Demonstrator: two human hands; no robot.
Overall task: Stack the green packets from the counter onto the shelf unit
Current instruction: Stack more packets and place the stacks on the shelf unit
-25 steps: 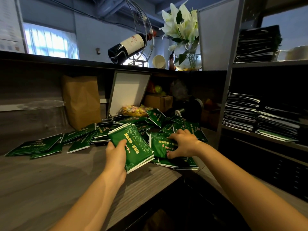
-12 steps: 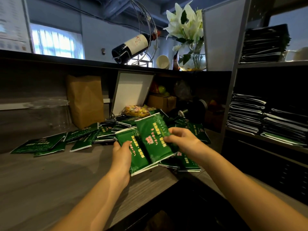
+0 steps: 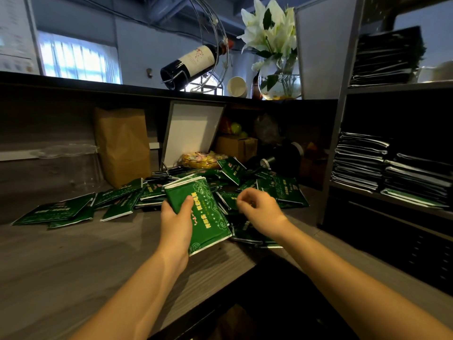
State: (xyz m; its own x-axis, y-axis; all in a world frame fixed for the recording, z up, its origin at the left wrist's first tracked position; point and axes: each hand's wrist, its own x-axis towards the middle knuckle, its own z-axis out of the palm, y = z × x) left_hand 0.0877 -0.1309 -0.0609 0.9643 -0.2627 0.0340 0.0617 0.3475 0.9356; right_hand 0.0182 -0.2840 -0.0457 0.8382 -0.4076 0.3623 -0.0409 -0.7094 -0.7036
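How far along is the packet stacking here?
Done: several stacks sit on the shelf unit. In hand: the left hand grips a small bundle of green packets; the right hand hovers empty over the pile. Left: many loose packets lie scattered across the counter, so plenty remains.

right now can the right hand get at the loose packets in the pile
Probably yes: the right hand hovers empty beside the loose packets, nothing between; the left hand holds its stack aside.
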